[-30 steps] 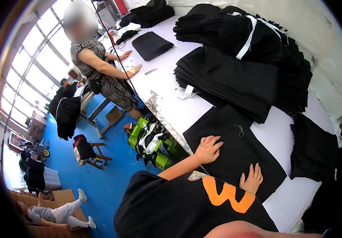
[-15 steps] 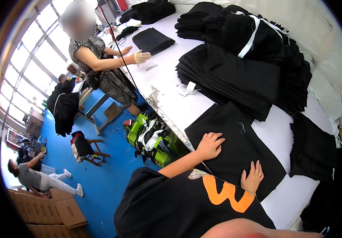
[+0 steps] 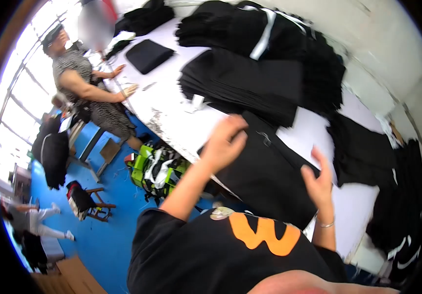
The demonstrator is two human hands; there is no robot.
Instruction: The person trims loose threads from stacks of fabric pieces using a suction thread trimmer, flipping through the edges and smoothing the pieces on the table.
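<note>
A black fabric piece (image 3: 265,181) lies flat at the table's near edge in front of me, with a loose pale thread (image 3: 265,139) on top. My left hand (image 3: 224,142) hovers above its left side, blurred, fingers loosely bent and thumb apart, holding nothing. Over the fabric's right edge is my right hand (image 3: 320,181), thumb and fingers spread and nothing in it. A thick stack of black fabric pieces (image 3: 250,81) sits just beyond, with a small white tag (image 3: 197,101) at its left end.
A long white-topped table (image 3: 159,105) carries more black fabric bundles (image 3: 230,24), one tied with a white strip. Another black pile (image 3: 362,149) lies to the right. Across the table edge stands a co-worker (image 3: 81,81). Green-and-black bundles (image 3: 154,169) and a wooden stool (image 3: 96,203) are on the floor.
Both my hands have lifted off the black fabric and moved apart from resting flat on it. The camera view has shifted, and the co-worker has turned a little.
</note>
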